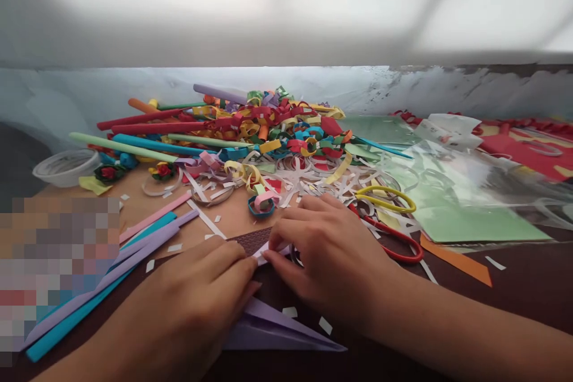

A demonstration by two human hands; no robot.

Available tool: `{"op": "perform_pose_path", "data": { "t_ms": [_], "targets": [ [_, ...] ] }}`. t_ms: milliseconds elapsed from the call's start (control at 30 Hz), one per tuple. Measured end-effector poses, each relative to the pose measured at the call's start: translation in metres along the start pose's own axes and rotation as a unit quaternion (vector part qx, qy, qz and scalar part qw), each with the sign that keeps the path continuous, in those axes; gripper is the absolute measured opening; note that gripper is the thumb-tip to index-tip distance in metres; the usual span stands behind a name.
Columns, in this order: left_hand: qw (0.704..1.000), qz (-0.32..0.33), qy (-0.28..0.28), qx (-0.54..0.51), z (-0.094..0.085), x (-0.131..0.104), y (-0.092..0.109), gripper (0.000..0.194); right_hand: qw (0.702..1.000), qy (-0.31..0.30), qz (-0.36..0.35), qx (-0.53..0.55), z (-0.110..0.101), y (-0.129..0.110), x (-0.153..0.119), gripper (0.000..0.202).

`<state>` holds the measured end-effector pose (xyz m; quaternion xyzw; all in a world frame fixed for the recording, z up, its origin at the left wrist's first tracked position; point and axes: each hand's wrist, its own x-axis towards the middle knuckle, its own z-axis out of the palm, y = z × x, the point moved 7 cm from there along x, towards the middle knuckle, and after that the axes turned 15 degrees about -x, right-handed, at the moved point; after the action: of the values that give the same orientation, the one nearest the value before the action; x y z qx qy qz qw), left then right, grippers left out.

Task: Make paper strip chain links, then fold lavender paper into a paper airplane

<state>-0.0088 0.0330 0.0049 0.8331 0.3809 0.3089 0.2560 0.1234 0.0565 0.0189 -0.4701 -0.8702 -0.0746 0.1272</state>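
Both hands meet at the front of the dark table. My left hand (201,292) grips a sheet of lavender paper (277,334), folded to a long point that sticks out to the right beneath it. Its fingertips press near a narrow lavender edge. Facing it, my right hand (326,250) pinches the tip of that same paper between thumb and fingers. Just behind my right hand lie scissors with one yellow and one red handle loop (394,197); their blades are hidden. Lavender and blue paper strips (134,256) lie left of my left hand.
A heap of coloured paper chains (268,125) and rolled paper sticks fills the back. White paper scraps (325,326) are scattered about. Right stand green sheets (483,221), clear plastic (465,173) and an orange strip (456,259). A plastic tub (67,167) sits at back left.
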Motion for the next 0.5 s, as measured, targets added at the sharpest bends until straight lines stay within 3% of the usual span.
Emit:
{"op": "perform_pose_path", "data": {
  "t_ms": [100, 233, 500],
  "targets": [
    [0.995, 0.047, -0.058, 0.068, 0.009, 0.015, 0.001, 0.03, 0.998, -0.052, 0.024, 0.017, 0.007, 0.003, 0.003, 0.02],
    [0.993, 0.075, -0.052, 0.072, 0.01, 0.018, -0.004, 0.035, 0.99, -0.117, 0.053, 0.058, 0.017, 0.008, 0.004, 0.018],
    [0.989, 0.128, -0.034, 0.063, 0.016, 0.011, -0.016, 0.026, 0.976, -0.126, 0.13, 0.119, 0.027, 0.031, -0.006, 0.01]
  ]
}}
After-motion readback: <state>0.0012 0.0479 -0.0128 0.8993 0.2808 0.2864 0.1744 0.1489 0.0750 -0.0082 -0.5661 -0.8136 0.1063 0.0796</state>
